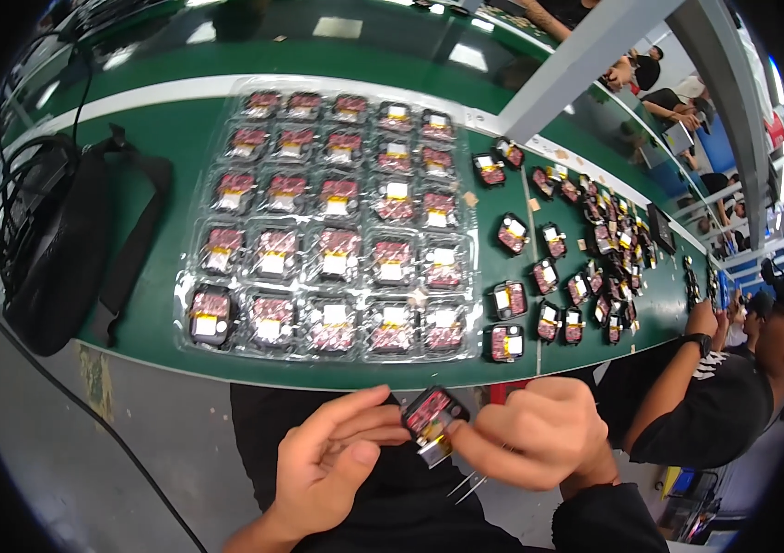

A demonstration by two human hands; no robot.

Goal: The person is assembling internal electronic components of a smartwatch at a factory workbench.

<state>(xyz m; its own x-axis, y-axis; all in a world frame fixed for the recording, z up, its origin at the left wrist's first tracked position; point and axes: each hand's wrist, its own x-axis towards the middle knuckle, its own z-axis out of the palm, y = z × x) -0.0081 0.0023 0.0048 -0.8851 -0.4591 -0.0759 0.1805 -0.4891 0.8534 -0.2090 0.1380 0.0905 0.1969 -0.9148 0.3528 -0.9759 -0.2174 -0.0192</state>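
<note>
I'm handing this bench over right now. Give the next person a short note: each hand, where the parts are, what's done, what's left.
Left hand: fingertips pinch the small black module from its left side, held over the lap.
Right hand: grips the same module from the right, with metal tweezers tucked in the hand, tips pointing down.
Clear blister tray on the green bench: every pocket that shows holds a module.
Loose modules lie scattered to the tray's right.
Black bag sits left of the tray.
Done or left: cannot tell which modules are finished; the one in hand is not yet set down.
</note>
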